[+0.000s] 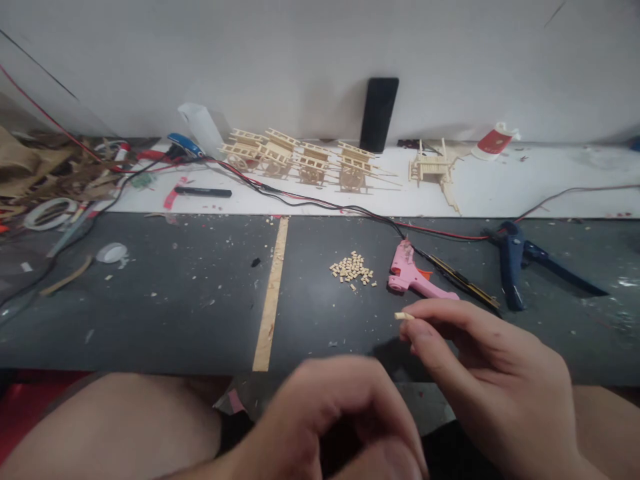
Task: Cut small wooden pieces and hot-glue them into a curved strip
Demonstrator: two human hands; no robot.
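Note:
My right hand [480,373] is above the table's front edge, pinching a short pale wooden stick piece [402,316] between thumb and index finger. Close to the camera at the bottom, my left hand [345,413] is curled and slightly blurred, its fingertips out of sight; I cannot make out what they hold, if anything. Beyond the hands lies a small pile of short cut wooden pieces [353,267]. Just past my right fingers, a pink glue gun [407,270] rests on the dark table [200,300].
Miniature wooden carts [310,163] line a white strip by the wall, with another wooden model [433,167] farther right. A black phone [380,113] leans there. Blue-handled cutters [513,267] lie right; cables [320,203] cross the back. Scraps [45,167] crowd the left.

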